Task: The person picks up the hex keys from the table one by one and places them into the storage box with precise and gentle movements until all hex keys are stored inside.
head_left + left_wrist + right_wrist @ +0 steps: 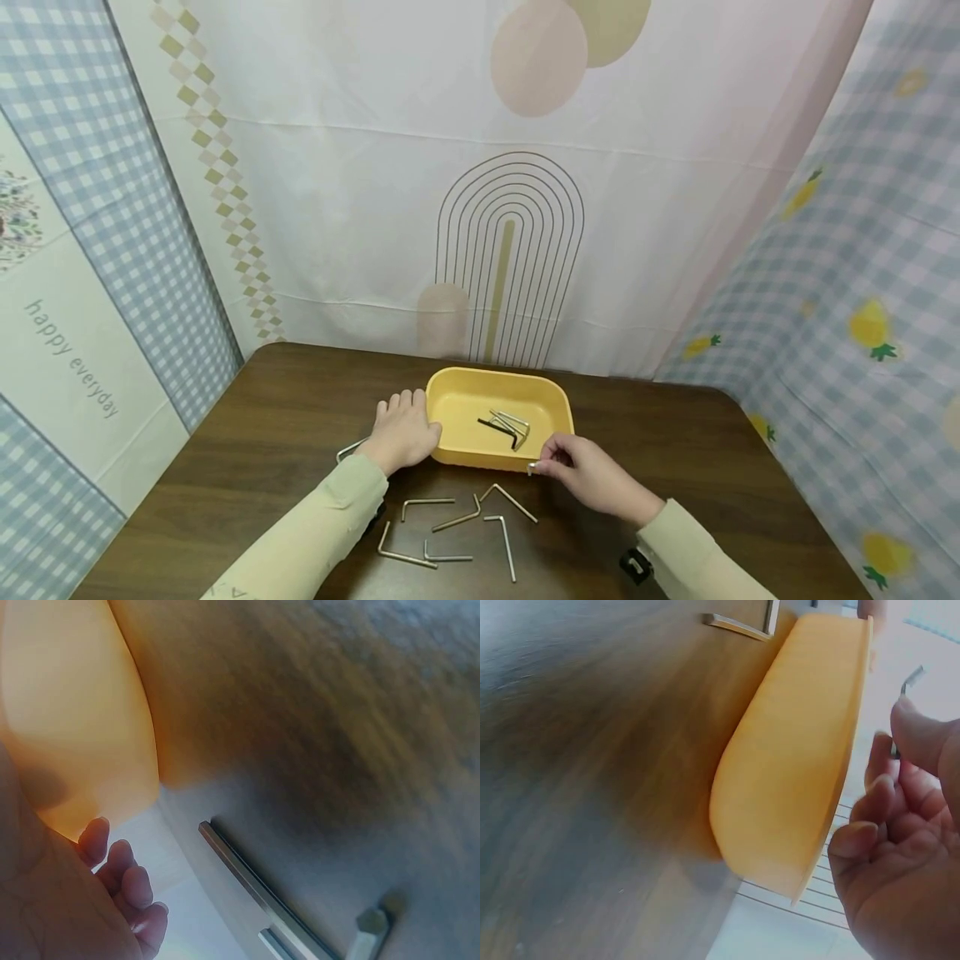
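A yellow plastic bin (457,457) sits near the back of the table, with several hex keys (510,427) inside, one of them black. At the bin's front right corner my right hand (600,477) pinches a small silver hex key (913,679) between thumb and fingers, its bent end sticking out. My left hand (405,432) rests against the bin's left side, fingers loosely extended. In front of the bin lie several loose hex keys, among them a silver one (507,546) and a brass-toned one (405,557).
Another hex key (347,451) lies partly hidden beside the left forearm. The brown wooden table (675,433) ends at a printed curtain (360,208) behind the bin. Patterned cloths hang at left and right.
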### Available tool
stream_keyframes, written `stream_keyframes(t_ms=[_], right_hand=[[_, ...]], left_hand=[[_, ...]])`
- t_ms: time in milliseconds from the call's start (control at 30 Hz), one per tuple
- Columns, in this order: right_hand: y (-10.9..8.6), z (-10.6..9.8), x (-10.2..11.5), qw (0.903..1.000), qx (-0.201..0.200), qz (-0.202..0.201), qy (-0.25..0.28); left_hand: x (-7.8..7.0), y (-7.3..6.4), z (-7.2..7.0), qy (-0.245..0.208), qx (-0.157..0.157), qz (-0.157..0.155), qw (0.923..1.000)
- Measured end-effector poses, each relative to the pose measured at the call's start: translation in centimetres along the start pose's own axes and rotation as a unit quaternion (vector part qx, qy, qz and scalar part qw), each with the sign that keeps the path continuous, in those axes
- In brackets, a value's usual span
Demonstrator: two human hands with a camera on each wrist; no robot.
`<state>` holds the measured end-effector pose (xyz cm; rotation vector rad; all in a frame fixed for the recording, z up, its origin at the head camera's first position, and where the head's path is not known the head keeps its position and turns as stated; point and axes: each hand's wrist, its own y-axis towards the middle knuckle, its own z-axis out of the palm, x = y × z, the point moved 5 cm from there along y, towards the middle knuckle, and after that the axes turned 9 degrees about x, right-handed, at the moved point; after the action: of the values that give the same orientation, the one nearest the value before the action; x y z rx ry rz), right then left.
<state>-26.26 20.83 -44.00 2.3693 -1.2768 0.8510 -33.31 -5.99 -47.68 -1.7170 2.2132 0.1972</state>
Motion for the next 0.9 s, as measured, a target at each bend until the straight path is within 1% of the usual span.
stream_keyframes(t_ms=[167, 300, 433, 567, 700, 800, 900], right_hand=[[1.5, -0.5, 0.2, 0.9985, -0.047, 0.024, -0.014], [2.8, -0.6, 0.4, 0.9968, -0.065, 0.042, -0.02], [4.5, -0.5, 0.4, 0.9953, -0.077, 0.054, -0.023], [6.2, 0.0, 0.1, 0.995, -0.077, 0.062, -0.01], [7.5, 0.7, -0.5, 0.9947, -0.07, 0.075, 0.001], [8.2, 1.1, -0.9, 0.9938, -0.06, 0.094, 0.003], [8.7, 1.5, -1.2, 0.9927, -0.041, 0.113, -0.007]], left_hand=[[0.0, 0.0, -0.1, 0.007, 0.001, -0.004, 1.0], [-0.1, -0.1, -0.1, 0.007, 0.005, -0.006, 0.9999], [-0.1, -0.1, -0.2, 0.006, 0.004, -0.003, 1.0], [0.0, -0.1, 0.0, 0.003, 0.002, -0.001, 1.0], [0.0, 0.0, 0.2, -0.005, 0.003, 0.002, 1.0], [0.0, 0.0, 0.2, -0.001, -0.001, 0.001, 1.0], [0.0, 0.1, 0.1, 0.005, -0.005, -0.002, 1.0]])
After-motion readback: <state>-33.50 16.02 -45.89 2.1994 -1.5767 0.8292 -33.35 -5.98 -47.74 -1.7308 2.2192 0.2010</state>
